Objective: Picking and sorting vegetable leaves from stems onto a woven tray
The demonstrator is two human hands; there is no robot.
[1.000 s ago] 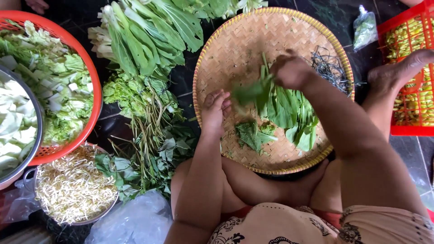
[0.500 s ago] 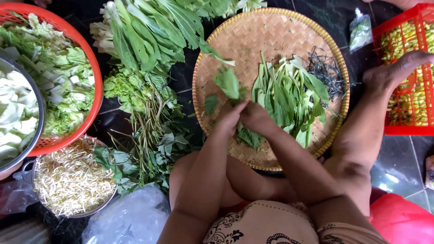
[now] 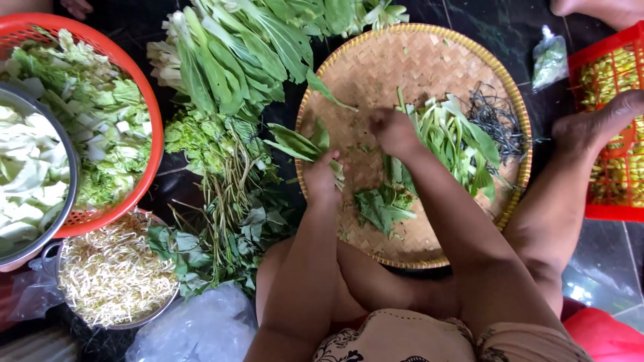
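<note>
Woven bamboo tray (image 3: 429, 60): leafy greens (image 3: 456, 137), dark stems | left hand (image 3: 320, 177) fingers pinch a leafy sprig (image 3: 298, 142) at tray's left rim | right hand (image 3: 392, 129) fingers curled, hold unclear | red basket (image 3: 137, 94): chopped cabbage | metal bowl (image 3: 151, 312): bean sprouts

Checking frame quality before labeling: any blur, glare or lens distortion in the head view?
Head view: even, soft light with no hard shadows; the left hand and right hand are slightly soft from motion, while the woven tray stays sharp; faint glare on the dark tiled floor at lower right; wide-angle bending at the edges.
</note>
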